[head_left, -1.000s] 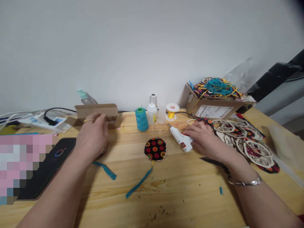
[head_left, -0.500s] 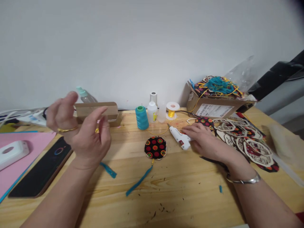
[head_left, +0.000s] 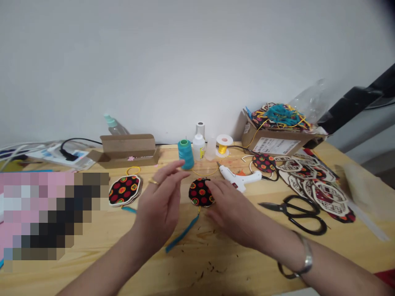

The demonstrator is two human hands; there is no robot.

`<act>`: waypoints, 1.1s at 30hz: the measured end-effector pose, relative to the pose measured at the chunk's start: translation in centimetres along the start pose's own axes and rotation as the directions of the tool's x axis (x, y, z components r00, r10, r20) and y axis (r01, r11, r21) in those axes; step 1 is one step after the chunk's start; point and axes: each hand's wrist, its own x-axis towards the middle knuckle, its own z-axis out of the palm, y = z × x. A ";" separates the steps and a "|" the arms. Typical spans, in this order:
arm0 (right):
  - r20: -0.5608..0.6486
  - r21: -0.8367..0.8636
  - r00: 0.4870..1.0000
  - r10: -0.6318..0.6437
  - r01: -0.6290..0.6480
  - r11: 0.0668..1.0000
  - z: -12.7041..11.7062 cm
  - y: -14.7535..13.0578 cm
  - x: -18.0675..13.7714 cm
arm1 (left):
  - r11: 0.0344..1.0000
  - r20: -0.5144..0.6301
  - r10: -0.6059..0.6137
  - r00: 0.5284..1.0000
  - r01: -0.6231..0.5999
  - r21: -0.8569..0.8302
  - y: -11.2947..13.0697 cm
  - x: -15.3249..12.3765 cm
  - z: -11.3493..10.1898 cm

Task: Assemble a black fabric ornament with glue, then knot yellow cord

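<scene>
A round black patterned fabric piece [head_left: 201,192] lies flat on the table, with a teal tassel [head_left: 182,235] trailing from its lower edge. My right hand [head_left: 233,211] is at the right side of this piece; its fingertips touch or cover that edge, with thumb and fingers apart. To its left, my left hand [head_left: 162,201] hovers with fingers stretched out and nothing in them. A stack of similar fabric pieces [head_left: 124,190] with a yellow loop lies beyond my left wrist. Behind my right hand rests a white glue gun [head_left: 243,179].
Black-handled scissors [head_left: 296,213] lie right of my right hand. A teal thread spool [head_left: 185,154], a white bottle [head_left: 199,147] and a yellow cord spool [head_left: 224,144] stand behind. Lattice cutouts [head_left: 327,195] lie at right before a filled cardboard box [head_left: 274,142]. An open carton [head_left: 128,150] sits back left.
My left hand has come down and right toward the fabric piece, uncovering the stack. My right hand has left the glue gun and moved left to the piece's edge, exposing the scissors.
</scene>
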 end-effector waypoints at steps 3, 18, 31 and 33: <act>-0.070 -0.129 0.996 0.063 -0.071 0.989 2.1 -0.3 0.1 | 0.965 0.194 -0.253 0.948 0.261 -0.020 -1.0 -0.5 1.7; -0.050 0.000 0.982 0.180 -0.181 0.984 3.1 1.2 0.0 | 0.736 0.469 -0.461 0.753 0.620 -0.271 -2.2 -1.5 3.4; -0.050 0.064 0.987 0.154 -0.151 0.987 3.0 0.8 -0.4 | 0.787 0.381 -0.546 0.746 0.613 -0.071 -2.6 -1.5 3.1; -0.078 0.070 0.986 0.149 -0.143 0.987 2.8 0.8 -0.4 | 0.817 0.372 -0.524 0.766 0.576 -0.033 -2.4 -1.5 3.1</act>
